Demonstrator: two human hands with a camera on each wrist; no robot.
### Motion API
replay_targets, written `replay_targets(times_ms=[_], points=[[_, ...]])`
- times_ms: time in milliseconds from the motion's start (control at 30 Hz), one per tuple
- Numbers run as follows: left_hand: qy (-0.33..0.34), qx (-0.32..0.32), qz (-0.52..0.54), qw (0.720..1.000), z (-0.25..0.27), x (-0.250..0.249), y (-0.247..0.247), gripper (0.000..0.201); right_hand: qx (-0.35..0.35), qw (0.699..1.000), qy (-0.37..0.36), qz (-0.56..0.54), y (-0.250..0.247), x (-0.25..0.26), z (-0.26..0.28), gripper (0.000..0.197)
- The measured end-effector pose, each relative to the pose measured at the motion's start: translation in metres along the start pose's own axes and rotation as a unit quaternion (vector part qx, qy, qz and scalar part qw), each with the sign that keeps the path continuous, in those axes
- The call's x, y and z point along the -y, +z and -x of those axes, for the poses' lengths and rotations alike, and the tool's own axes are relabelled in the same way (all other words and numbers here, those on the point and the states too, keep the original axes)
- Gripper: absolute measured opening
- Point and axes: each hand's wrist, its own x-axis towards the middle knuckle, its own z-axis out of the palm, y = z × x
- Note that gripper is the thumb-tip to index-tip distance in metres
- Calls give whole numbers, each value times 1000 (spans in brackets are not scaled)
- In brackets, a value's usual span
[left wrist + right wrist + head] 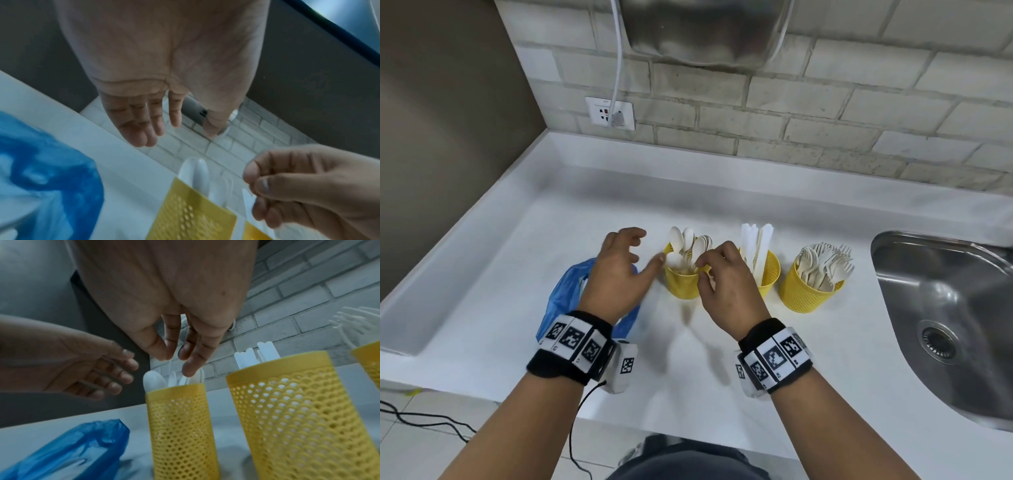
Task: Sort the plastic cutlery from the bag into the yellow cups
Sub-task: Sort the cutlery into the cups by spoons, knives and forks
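Three yellow cups are lined up on the white table (pixel 722 359), with a steel sink (pixel 945 308) set in at the right. The left cup (pixel 683 282) is packed with white spoons (pixel 681 245), bowls up. The middle cup (pixel 768 270) is filled with flat white knives (pixel 755 246), and the right cup (pixel 808 291) with forks (pixel 825 262).

The right hand (pixel 726 274) is held over the spoon cup, its fingers curled downward so that the fingertips (pixel 190 369) are just at the spoon bowls. Whether a spoon is actually pinched cannot be told; the wrist view is blurred at that spot.

The left hand (pixel 616 274) is held just left of the same cup, fingers spread and relaxed, nothing gripped in it; the palm is seen bare in the left wrist view. Its thumb is pointed toward the cup rim, though contact cannot be made out.

The blue plastic bag (pixel 565 294) is lying crumpled on the table beneath and behind the left hand, just beside the spoon cup. Something pale is glimpsed inside it.

Behind, a brick-pattern wall (pixel 825 102) and a wall socket (pixel 609 113) with a white cord plugged in are seen.
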Motion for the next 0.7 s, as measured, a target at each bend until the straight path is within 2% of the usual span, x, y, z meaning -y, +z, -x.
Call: replay_targets(times_ms=[67,133,200,267,367,433,500,600,700], points=[[-34,-38,16,999,5,7,-21,35,-16,999,-10,-27,0,8,4,14],[-80,-49,-4,996,12,20,-41,24,-24,998,-26,-47,5,19,8,14],[-127,-25,-55,990,20,40,-56,15,-5,997,-38,-61,12,33,11,15],[-156,26,-113,981,27,66,-64,11,55,995,-44,-76,24,47,14,17],[-184,119,-178,959,39,90,-65,20,174,980,-68,-69,52,61,17,25],[-183,136,-195,954,46,98,-61,32,248,965,-81,-37,73,66,18,28],[-188,137,-210,950,53,101,-56,54,306,948,-90,-1,91,68,20,26],[-204,145,-232,940,62,108,-51,84,342,933,-105,42,107,65,21,21],[-231,147,-238,932,65,109,-54,83,349,929,-106,57,112,57,22,23]])
